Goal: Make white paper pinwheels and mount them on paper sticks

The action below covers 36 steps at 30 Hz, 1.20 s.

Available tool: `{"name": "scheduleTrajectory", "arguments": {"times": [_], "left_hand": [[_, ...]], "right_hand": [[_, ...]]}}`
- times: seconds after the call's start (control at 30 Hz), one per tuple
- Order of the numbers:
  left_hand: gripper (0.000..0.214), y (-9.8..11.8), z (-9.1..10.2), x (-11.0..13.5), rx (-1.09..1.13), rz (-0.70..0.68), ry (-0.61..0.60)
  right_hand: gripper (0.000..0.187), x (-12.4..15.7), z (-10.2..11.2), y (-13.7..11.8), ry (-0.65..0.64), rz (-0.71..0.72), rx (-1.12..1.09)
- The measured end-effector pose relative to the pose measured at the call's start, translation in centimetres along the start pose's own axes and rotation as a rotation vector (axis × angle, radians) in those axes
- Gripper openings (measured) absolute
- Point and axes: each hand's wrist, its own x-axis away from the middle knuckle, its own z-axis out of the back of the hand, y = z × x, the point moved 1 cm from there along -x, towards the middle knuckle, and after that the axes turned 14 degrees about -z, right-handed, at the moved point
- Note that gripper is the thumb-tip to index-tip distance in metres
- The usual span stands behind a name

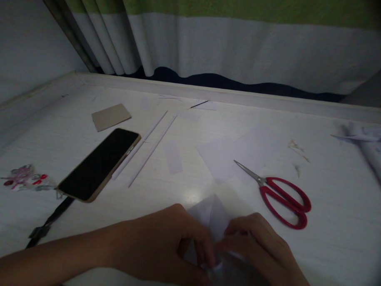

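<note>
At the bottom centre, a folded sheet of white paper [215, 219] lies between my two hands, its pointed top showing above them. My left hand [169, 244] comes in from the left, thumb and fingers pinched on the paper. From the lower right my right hand [259, 249] holds the same paper, fingers bent over its side. Its lower part is dark, blurred and partly covered by my hands. Just beyond my right hand rest red-handled scissors [273, 194], blades pointing up and left.
A black-screened phone [100, 165] with a strap lies at the left, by two thin white paper rolls [153, 150]. Flat paper sheets [228, 154] lie beyond the scissors. A cardboard piece [111, 116] is farther back. Crumpled paper [368, 136] sits at the right edge; a raised ledge [182, 91] bounds the table.
</note>
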Motion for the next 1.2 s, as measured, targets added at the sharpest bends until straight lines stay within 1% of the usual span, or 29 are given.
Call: {"name": "scheduleTrajectory", "arguments": {"times": [0.07, 0.13, 0.2, 0.27, 0.37, 0.53, 0.7, 0.8, 0.9, 1.0, 1.1, 1.13, 1.2], "left_hand": [[0.018, 0.1, 0.0, 0.0, -0.006, -0.009, -0.027], [0.019, 0.1, -0.1, 0.1, -0.032, -0.004, -0.05], [0.02, 0.2, -0.1, 0.2, -0.063, 0.002, -0.055], [0.022, 0.2, -0.1, 0.2, -0.076, -0.003, -0.049], [0.024, 0.2, 0.0, 0.1, -0.063, 0.029, -0.034], [0.03, 0.0, 0.0, 0.0, -0.021, 0.089, -0.017], [0.029, -0.4, -0.2, -0.1, 0.053, 0.094, 0.004], [0.028, -0.6, -0.2, -0.1, 0.058, 0.104, -0.004], [0.026, -0.6, -0.2, -0.1, 0.051, 0.112, -0.027], [0.026, -0.6, -0.1, -0.1, 0.032, 0.107, -0.031], [0.024, -0.6, 0.0, -0.1, 0.032, 0.091, -0.012], [0.024, -0.5, 0.0, -0.1, 0.038, 0.082, 0.0], [0.023, -0.5, 0.0, -0.2, 0.045, 0.066, 0.029]], "right_hand": [[0.038, -0.5, 0.9, 0.2, 0.02, -0.061, -0.024], [0.031, -1.0, 1.5, 0.8, 0.073, -0.149, 0.021], [0.028, -1.4, 1.6, 1.5, 0.062, -0.272, 0.083], [0.027, -1.5, 1.3, 2.2, 0.015, -0.35, 0.106], [0.024, -1.2, 0.8, 2.6, -0.02, -0.345, 0.078], [0.025, -0.9, 0.9, 2.4, -0.018, -0.337, 0.044], [0.024, -1.2, 0.9, 1.7, 0.022, -0.226, 0.005], [0.022, -1.3, 1.0, 1.3, -0.009, -0.083, 0.0], [0.02, -1.0, 1.0, 1.3, 0.018, 0.059, 0.087], [0.019, -0.6, 0.7, 1.3, 0.061, 0.138, 0.173], [0.02, -0.6, 0.4, 1.1, 0.073, 0.214, 0.214], [0.021, -0.6, 0.3, 0.9, 0.065, 0.23, 0.216], [0.021, -0.7, 0.4, 0.6, 0.009, 0.228, 0.216]]}}
